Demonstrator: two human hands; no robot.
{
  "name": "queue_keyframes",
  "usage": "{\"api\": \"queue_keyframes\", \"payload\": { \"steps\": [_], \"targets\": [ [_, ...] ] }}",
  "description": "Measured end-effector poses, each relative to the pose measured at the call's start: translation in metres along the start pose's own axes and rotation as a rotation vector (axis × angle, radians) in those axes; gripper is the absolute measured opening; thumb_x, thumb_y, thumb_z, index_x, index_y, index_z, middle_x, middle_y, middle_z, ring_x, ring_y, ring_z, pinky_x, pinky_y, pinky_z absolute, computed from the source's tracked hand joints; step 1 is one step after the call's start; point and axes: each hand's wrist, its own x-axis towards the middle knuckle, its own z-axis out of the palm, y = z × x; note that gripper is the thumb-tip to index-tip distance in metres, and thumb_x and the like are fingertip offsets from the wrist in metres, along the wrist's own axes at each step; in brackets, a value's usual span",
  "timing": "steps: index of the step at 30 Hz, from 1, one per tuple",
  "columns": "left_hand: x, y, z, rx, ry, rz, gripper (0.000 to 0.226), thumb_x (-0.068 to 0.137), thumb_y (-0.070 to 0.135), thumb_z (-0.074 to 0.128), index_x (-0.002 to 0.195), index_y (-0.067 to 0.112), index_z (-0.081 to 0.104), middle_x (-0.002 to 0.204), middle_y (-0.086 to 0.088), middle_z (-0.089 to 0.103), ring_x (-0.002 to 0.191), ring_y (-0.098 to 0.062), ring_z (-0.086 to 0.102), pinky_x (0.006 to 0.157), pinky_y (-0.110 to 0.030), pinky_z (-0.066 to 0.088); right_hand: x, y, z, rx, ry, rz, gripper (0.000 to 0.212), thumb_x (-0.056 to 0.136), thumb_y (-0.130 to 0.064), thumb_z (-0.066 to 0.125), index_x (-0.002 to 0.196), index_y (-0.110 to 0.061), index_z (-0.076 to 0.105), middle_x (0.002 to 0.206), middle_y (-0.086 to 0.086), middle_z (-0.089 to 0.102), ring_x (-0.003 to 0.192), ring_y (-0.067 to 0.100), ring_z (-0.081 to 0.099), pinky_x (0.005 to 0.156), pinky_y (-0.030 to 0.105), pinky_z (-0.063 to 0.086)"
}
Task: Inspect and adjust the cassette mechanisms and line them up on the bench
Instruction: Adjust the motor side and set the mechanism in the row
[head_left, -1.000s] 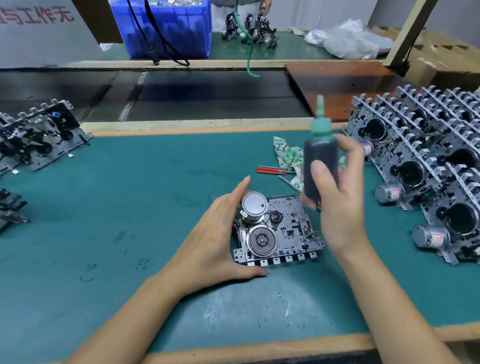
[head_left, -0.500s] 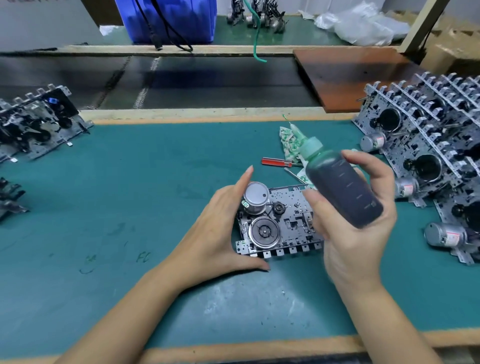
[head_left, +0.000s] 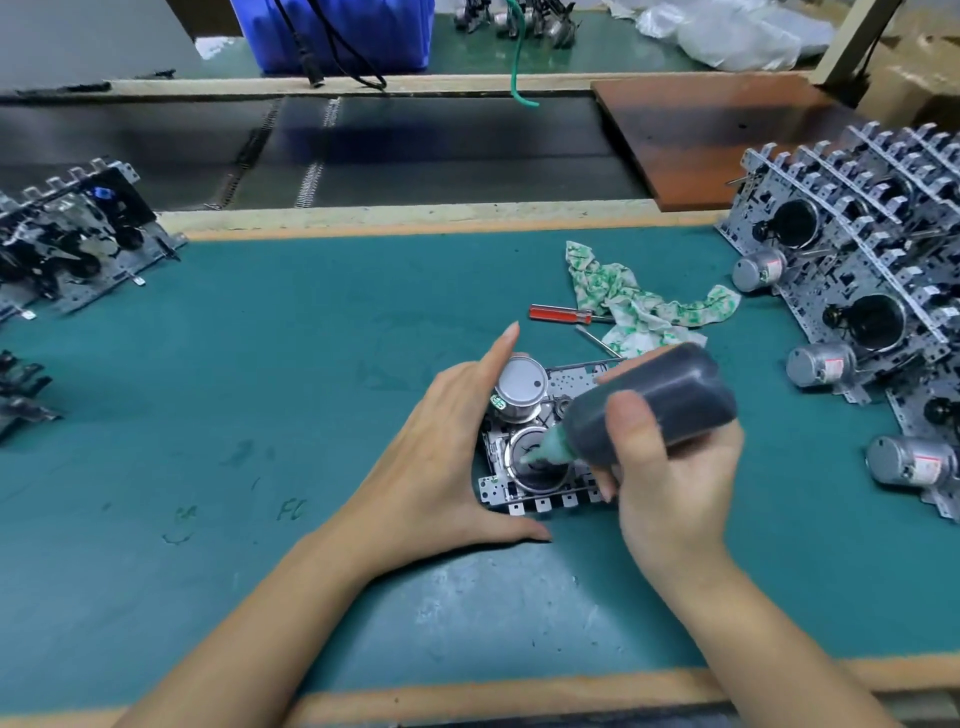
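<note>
We're working the cassette mechanism (head_left: 540, 457) lying flat on the green table (head_left: 260, 415), near its front edge, between both hands. Its long axis is running left-right, with the toothed edge facing us. The round wheel (head_left: 537, 462) is sitting in the near-left part, the silver motor can (head_left: 519, 387) just behind it.

Our right hand (head_left: 670, 467) is gripping the dark bottle (head_left: 654, 405), fingers and thumb curled round its body. The bottle is tilting down and to the left, and its green nozzle (head_left: 545, 447) is pointing at the wheel; touching or just above, we can't tell.

Our left hand (head_left: 441, 457) is bracing the mechanism's left side with fingers straight, thumb along the near corner, gripping nothing.

We're judging this as the oiling step; the nozzle needs to stay on the wheel's centre.

Further out: screwdriver (head_left: 561, 313) and rag (head_left: 634, 301) behind, a row of mechanisms (head_left: 857, 291) at right, more mechanisms (head_left: 67, 239) at left.
</note>
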Motion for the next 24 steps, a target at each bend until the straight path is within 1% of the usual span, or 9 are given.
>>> {"api": "queue_keyframes", "payload": {
  "steps": [1, 4, 7, 10, 12, 16, 20, 22, 24],
  "targets": [
    [-0.0001, -0.0002, 0.0001, 0.003, 0.002, 0.004, 0.126, 0.056, 0.062, 0.076, 0.148, 0.042, -0.007, 0.128, 0.034, 0.028, 0.124, 0.007, 0.028, 0.101, -0.003, 0.020, -0.0015, 0.0018, 0.0009, -0.056, -0.019, -0.016, 0.041, 0.061, -0.064, 0.070, 0.060, -0.026, 0.055, 0.049, -0.013, 0.053, 0.042, 0.007, 0.046, 0.048, 0.023, 0.037],
    [0.0000, -0.0004, 0.0001, -0.001, 0.008, 0.012, 0.126, 0.055, 0.061, 0.077, 0.148, 0.043, -0.006, 0.131, 0.042, 0.023, 0.125, 0.008, 0.028, 0.100, -0.002, 0.020, -0.0025, 0.0038, 0.0014, -0.167, -0.092, -0.093, 0.029, 0.070, -0.053, 0.066, 0.065, -0.031, 0.049, 0.048, -0.019, 0.051, 0.044, 0.000, 0.045, 0.050, 0.017, 0.037],
    [0.0003, -0.0003, 0.0003, -0.005, 0.011, 0.014, 0.125, 0.055, 0.060, 0.077, 0.148, 0.044, -0.005, 0.131, 0.045, 0.020, 0.125, 0.009, 0.027, 0.100, -0.002, 0.021, -0.0032, 0.0035, 0.0019, -0.153, -0.145, -0.116, 0.034, 0.073, -0.057, 0.066, 0.067, -0.026, 0.053, 0.049, -0.021, 0.053, 0.043, -0.001, 0.047, 0.048, 0.011, 0.037],
    [0.0001, -0.0009, 0.0006, -0.001, 0.010, 0.014, 0.125, 0.055, 0.059, 0.078, 0.148, 0.043, -0.004, 0.131, 0.044, 0.021, 0.125, 0.009, 0.027, 0.100, -0.003, 0.021, -0.0027, 0.0053, 0.0022, -0.173, -0.147, -0.127, 0.025, 0.073, -0.045, 0.065, 0.069, -0.023, 0.055, 0.049, -0.020, 0.054, 0.043, -0.001, 0.048, 0.048, 0.010, 0.037],
    [-0.0001, -0.0009, 0.0008, 0.000, 0.010, 0.014, 0.125, 0.055, 0.059, 0.077, 0.148, 0.043, -0.004, 0.132, 0.043, 0.021, 0.126, 0.008, 0.027, 0.101, -0.003, 0.022, -0.0026, 0.0056, 0.0022, -0.182, -0.148, -0.129, 0.023, 0.072, -0.044, 0.065, 0.069, -0.023, 0.054, 0.050, -0.020, 0.054, 0.043, -0.001, 0.048, 0.048, 0.009, 0.037],
    [0.0003, -0.0005, 0.0005, 0.002, 0.012, 0.017, 0.124, 0.055, 0.060, 0.077, 0.148, 0.043, -0.003, 0.132, 0.043, 0.021, 0.126, 0.007, 0.028, 0.101, -0.004, 0.022, -0.0030, 0.0054, 0.0018, -0.179, -0.158, -0.131, 0.022, 0.072, -0.044, 0.065, 0.071, -0.024, 0.055, 0.051, -0.021, 0.056, 0.045, -0.001, 0.050, 0.049, 0.009, 0.037],
    [0.0008, -0.0006, 0.0011, 0.001, 0.014, 0.020, 0.124, 0.055, 0.059, 0.077, 0.148, 0.043, -0.003, 0.130, 0.040, 0.024, 0.125, 0.007, 0.028, 0.101, -0.004, 0.022, -0.0029, 0.0061, 0.0020, -0.190, -0.164, -0.127, 0.026, 0.073, -0.045, 0.064, 0.072, -0.020, 0.056, 0.051, -0.020, 0.056, 0.045, 0.000, 0.050, 0.050, 0.009, 0.037],
    [0.0005, -0.0008, 0.0011, 0.003, 0.018, 0.026, 0.124, 0.056, 0.059, 0.078, 0.149, 0.042, -0.003, 0.129, 0.034, 0.030, 0.125, 0.005, 0.030, 0.102, -0.005, 0.022, -0.0026, 0.0066, 0.0014, -0.200, -0.150, -0.140, 0.027, 0.074, -0.048, 0.064, 0.071, -0.023, 0.055, 0.051, -0.019, 0.055, 0.044, 0.001, 0.049, 0.049, 0.011, 0.038],
    [0.0004, -0.0006, 0.0005, 0.005, 0.018, 0.032, 0.124, 0.056, 0.060, 0.077, 0.149, 0.042, -0.003, 0.129, 0.037, 0.027, 0.124, 0.006, 0.030, 0.101, -0.005, 0.022, -0.0021, 0.0053, -0.0001, -0.171, -0.115, -0.150, 0.029, 0.074, -0.057, 0.065, 0.071, -0.030, 0.056, 0.055, -0.018, 0.056, 0.045, 0.001, 0.049, 0.049, 0.016, 0.039]
  ]
}}
